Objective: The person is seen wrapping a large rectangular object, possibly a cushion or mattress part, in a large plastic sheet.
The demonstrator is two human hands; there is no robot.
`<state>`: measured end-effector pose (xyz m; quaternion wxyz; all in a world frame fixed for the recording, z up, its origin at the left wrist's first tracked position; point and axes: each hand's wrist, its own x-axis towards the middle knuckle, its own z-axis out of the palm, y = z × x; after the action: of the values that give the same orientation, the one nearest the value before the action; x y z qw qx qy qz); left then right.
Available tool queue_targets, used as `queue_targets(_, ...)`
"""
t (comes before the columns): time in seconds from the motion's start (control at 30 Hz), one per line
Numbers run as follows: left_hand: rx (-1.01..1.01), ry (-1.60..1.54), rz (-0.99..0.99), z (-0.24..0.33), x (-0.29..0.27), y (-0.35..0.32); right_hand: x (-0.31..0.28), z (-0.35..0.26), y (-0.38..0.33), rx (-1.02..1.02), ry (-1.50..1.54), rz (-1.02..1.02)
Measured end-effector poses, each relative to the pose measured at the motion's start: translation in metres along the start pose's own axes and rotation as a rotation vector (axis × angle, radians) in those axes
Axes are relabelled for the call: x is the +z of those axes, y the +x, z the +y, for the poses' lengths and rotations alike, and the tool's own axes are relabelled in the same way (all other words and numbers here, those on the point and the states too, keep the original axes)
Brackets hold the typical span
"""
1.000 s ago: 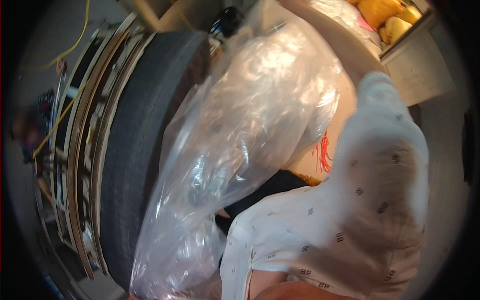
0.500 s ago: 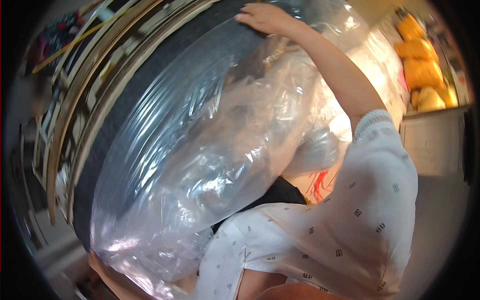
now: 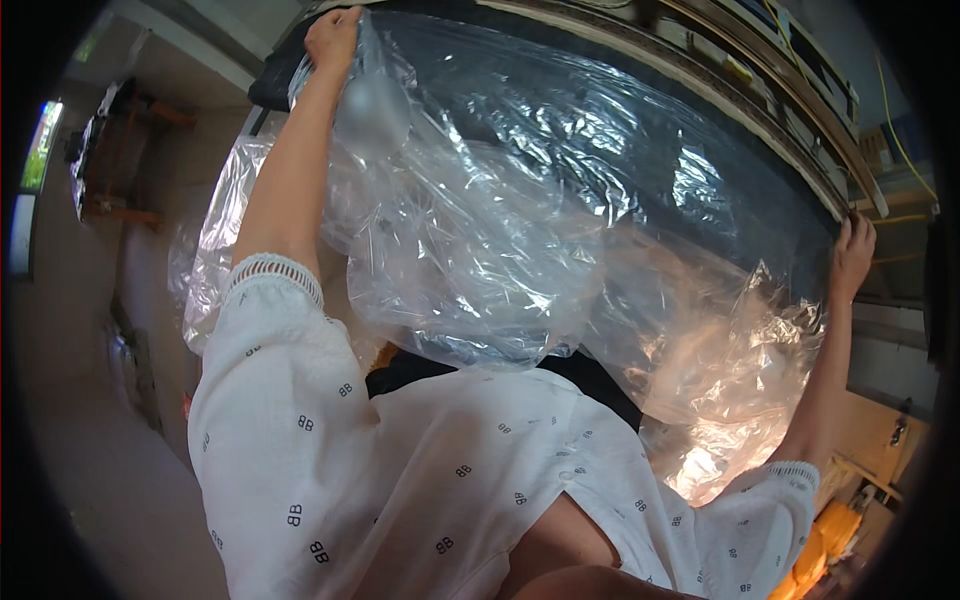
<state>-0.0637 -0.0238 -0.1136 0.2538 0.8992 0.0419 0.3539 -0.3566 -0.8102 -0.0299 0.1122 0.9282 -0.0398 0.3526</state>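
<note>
A large clear plastic sheet [image 3: 480, 230] is spread over a thick black slab [image 3: 270, 88] that stands on edge in front of me. My left hand [image 3: 335, 35] is raised to the slab's upper left corner and grips the sheet's edge there. My right hand [image 3: 855, 255] is stretched out to the slab's right edge and pinches the plastic against it. Between my arms the sheet hangs in loose, shiny folds down to my chest. My white patterned sleeves and top [image 3: 420, 470] fill the lower part of the view.
Wooden frames and boards [image 3: 800, 120] lean behind the slab at the upper right. Yellow padded things [image 3: 830, 540] lie at the lower right. A dark piece of furniture [image 3: 110, 150] stands at the far left on a grey floor [image 3: 90, 420].
The view has swung round. The plastic, bunched beside the slab a second ago, is now pulled wide across it, with my two hands far apart at opposite edges.
</note>
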Motion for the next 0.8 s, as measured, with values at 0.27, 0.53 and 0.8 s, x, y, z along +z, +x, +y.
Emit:
queue_targets(0.27, 0.004, -0.101, 0.115, 0.024, 0.008, -0.001, -0.083, -0.377, 0.001, -0.441, 0.784, -0.028)
queue_targets(0.53, -0.027, -0.116, 0.187, 0.019, 0.035, -0.007, -0.049, -0.474, 0.001, -0.383, 1.1, -0.316)
queue_targets(0.8, -0.008, -0.163, 0.18, 0.002, 0.031, -0.008, -0.119, -0.389, 0.01, 0.433, 1.717, -1.193)
